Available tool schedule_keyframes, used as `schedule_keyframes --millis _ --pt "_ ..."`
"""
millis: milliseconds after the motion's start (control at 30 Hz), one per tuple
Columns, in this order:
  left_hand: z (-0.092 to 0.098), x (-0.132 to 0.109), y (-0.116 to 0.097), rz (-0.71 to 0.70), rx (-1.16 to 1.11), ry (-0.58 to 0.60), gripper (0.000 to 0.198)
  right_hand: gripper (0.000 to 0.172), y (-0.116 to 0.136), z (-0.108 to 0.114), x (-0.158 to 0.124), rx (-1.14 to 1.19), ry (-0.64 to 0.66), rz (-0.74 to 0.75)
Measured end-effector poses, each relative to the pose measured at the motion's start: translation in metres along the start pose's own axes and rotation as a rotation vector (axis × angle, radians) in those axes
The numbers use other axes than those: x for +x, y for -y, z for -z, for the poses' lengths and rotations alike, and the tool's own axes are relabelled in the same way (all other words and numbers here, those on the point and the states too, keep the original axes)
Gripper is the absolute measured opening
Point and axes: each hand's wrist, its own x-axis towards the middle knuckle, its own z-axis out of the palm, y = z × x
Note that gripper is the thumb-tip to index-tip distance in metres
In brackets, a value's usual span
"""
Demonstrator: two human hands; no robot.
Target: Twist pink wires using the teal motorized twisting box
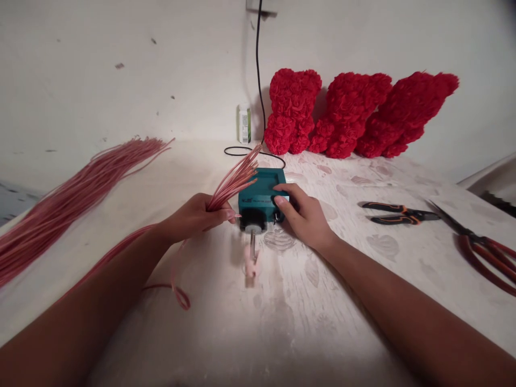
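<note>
My left hand (205,212) is closed around a bunch of thin pink wires (234,185), whose bare-looking ends fan out up and to the right. One wire tip pokes from my left fingers toward the front of a teal box-shaped machine (264,188). My right hand (304,209) grips the right side of this machine, thumb on its front edge and fingers over the top. From the machine's front a metal shaft (252,244) sticks out, with a blurred pinkish piece (252,269) at its end. A looped pink wire (181,297) lies below my left wrist.
A large bundle of pink wires (88,196) lies at the left. Red flower-covered bear shapes (292,110) stand along the wall beside a white bottle (244,124). A black cord (258,70) hangs behind the machine. Wire strippers (399,214) and red-handled scissors (484,244) lie at the right.
</note>
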Motion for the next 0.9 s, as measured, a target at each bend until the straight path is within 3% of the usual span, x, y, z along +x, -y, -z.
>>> schedule_keyframes --millis 900 --pt "-0.0049 0.0017 0.0019 -0.078 0.01 0.015 0.03 0.038 -0.0003 0.0005 0.0 0.0 0.002 0.011"
